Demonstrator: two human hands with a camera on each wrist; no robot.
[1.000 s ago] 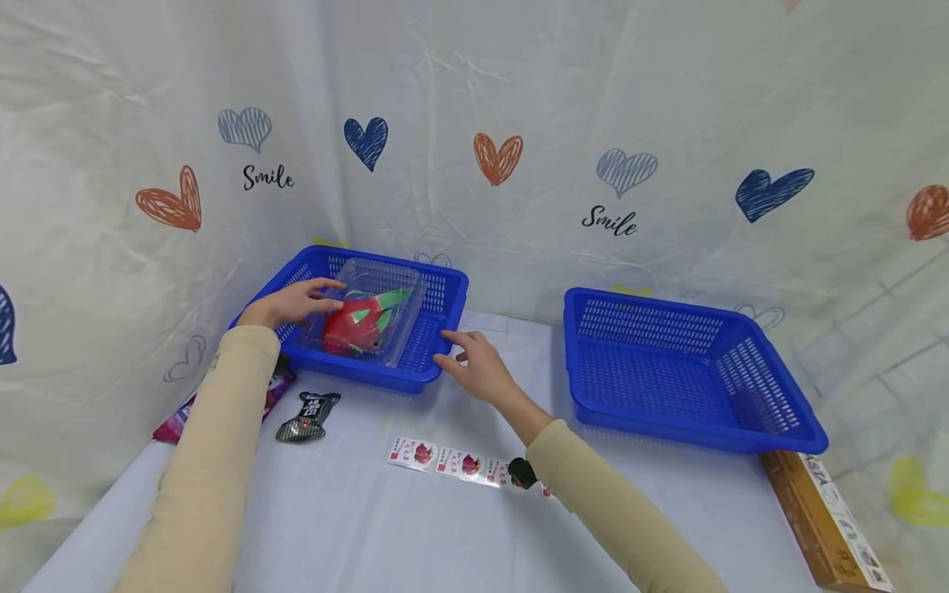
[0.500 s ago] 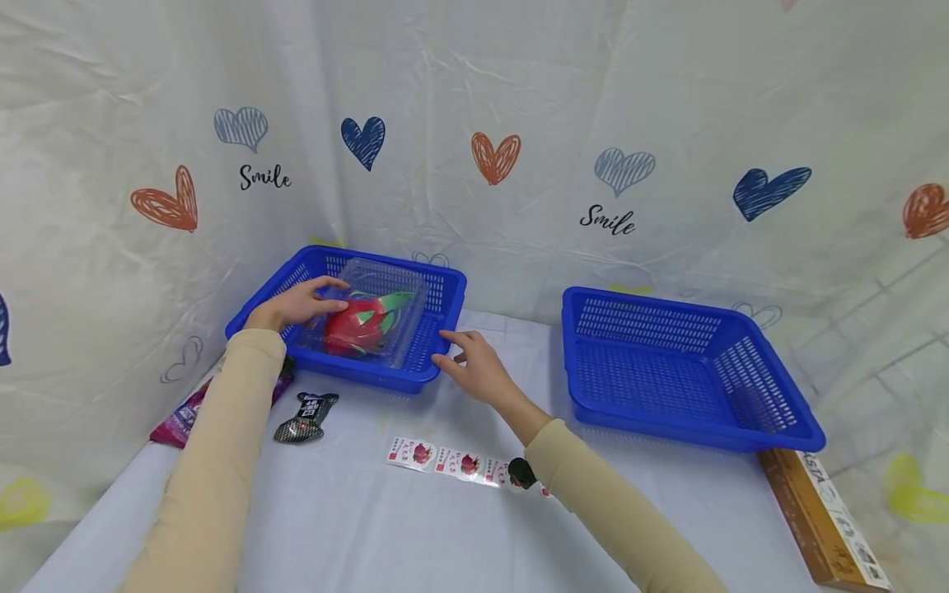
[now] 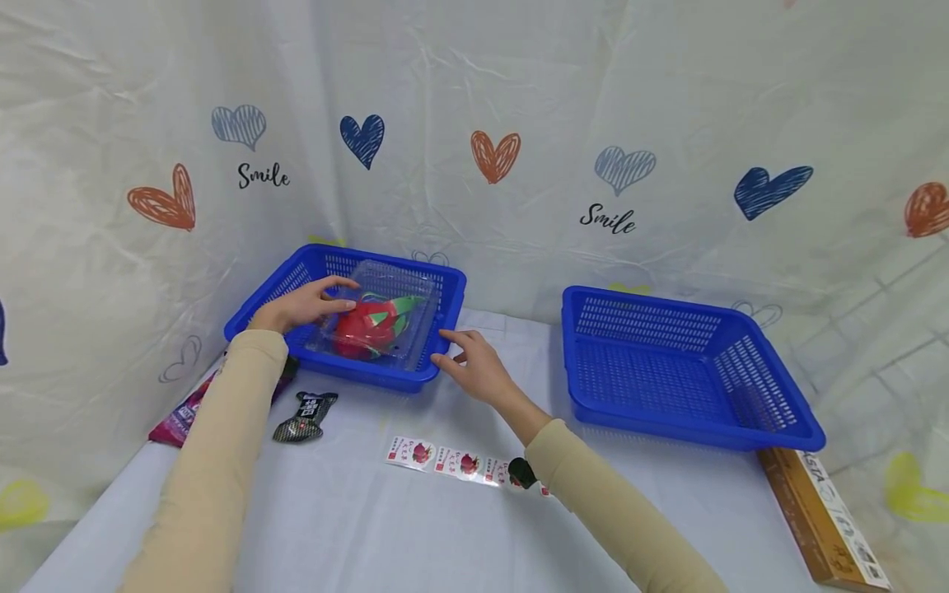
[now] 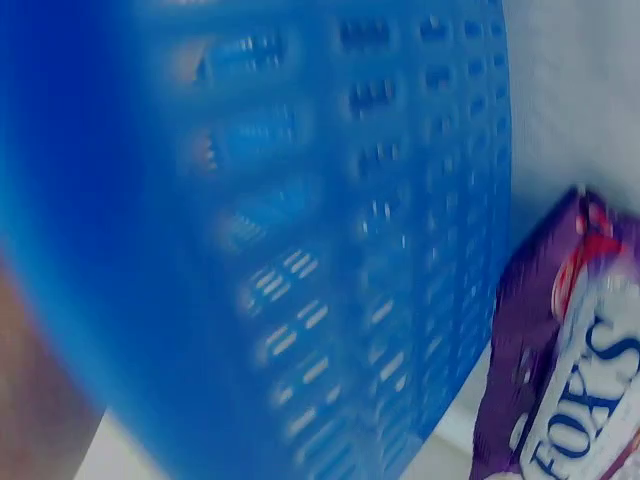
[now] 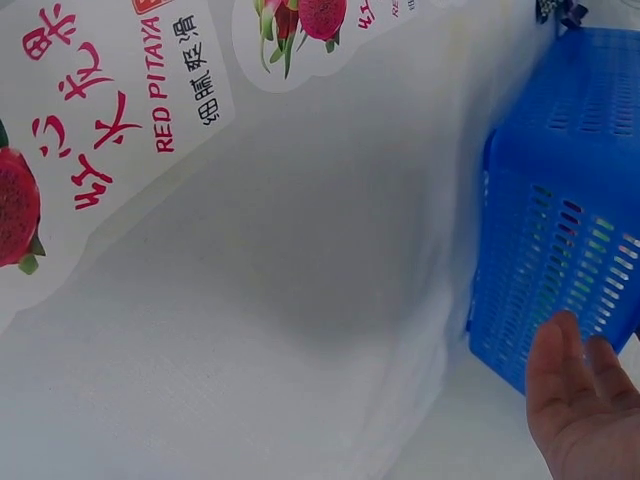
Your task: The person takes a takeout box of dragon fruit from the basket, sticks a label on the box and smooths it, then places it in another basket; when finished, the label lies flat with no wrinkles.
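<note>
A clear plastic box (image 3: 411,329) with red and green dragon fruit (image 3: 371,327) in it lies inside the left blue basket (image 3: 371,372). My left hand (image 3: 300,305) reaches over that basket's left side, its thumb and index finger extended across the box's left edge; its other fingers are hidden. At the basket's right front corner is my right hand (image 3: 478,368), fingertips right at the rim and a gap between thumb and index finger. In the right wrist view its fingers (image 5: 565,375) stretch out along the slotted wall.
On the right stands a second blue basket (image 3: 652,375), with a brown carton (image 3: 823,519) by its corner. A strip of red pitaya stickers (image 3: 452,463), a black wrapped packet (image 3: 306,417) and a purple Fox's bag (image 4: 580,350) lie on the white cloth.
The box has slid a little to the right inside the left basket, and my left hand has moved along with it. My right hand stays at the basket's corner.
</note>
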